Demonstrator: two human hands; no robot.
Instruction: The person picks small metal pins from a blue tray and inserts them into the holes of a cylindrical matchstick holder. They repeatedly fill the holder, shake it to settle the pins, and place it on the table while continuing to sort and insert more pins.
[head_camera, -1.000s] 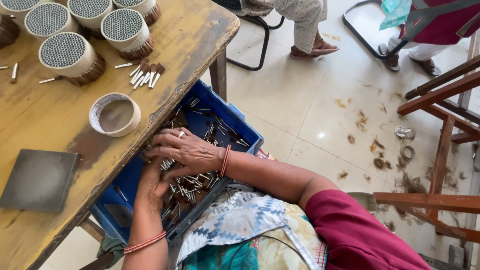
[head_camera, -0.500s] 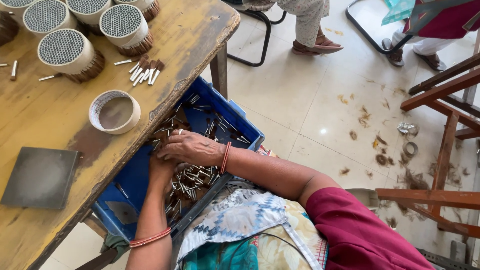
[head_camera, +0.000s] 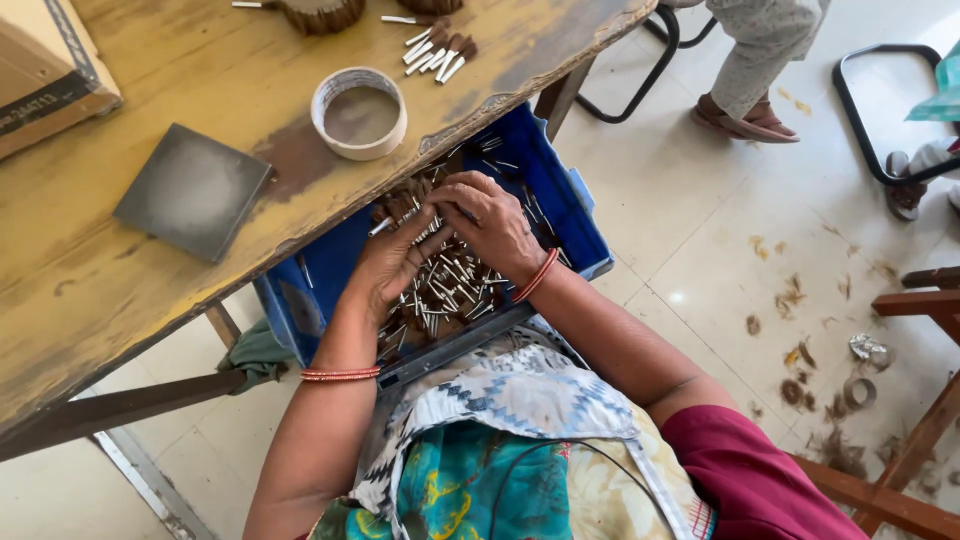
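Blue crate (head_camera: 575, 215): small brown-and-white sticks (head_camera: 450, 285), loose.
Left hand (head_camera: 392, 262) and right hand (head_camera: 492, 222) inside, fingers spread among the sticks.

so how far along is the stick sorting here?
Done: a few loose sticks lie on the wooden table, beside a tape roll. In hand: left hand and right hand are both down in the blue crate, gathering sticks. Left: a large pile of sticks sits in the crate.
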